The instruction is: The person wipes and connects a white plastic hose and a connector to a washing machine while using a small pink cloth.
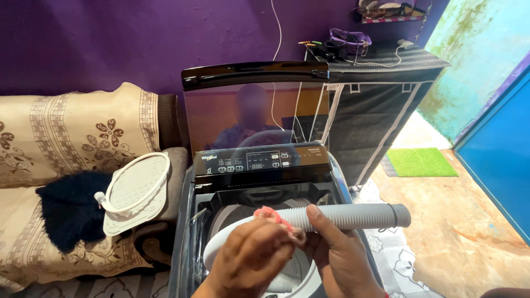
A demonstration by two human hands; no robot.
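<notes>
Over the open tub of a top-loading washing machine (259,163), my right hand (339,254) grips a grey ribbed drain hose (353,216) that points to the right. My left hand (251,259) presses a small pink cloth (270,214) against the hose's left end. The machine's dark glass lid (254,110) stands raised behind the control panel. Below my hands lies the white rim of the drum (212,251).
A sofa with a beige patterned cover (66,143) stands at the left. On it lie a dark blue cloth (66,207) and a white round plastic cover (138,190). A black fabric cabinet (375,105) stands at the right. A green mat (420,162) lies on the floor.
</notes>
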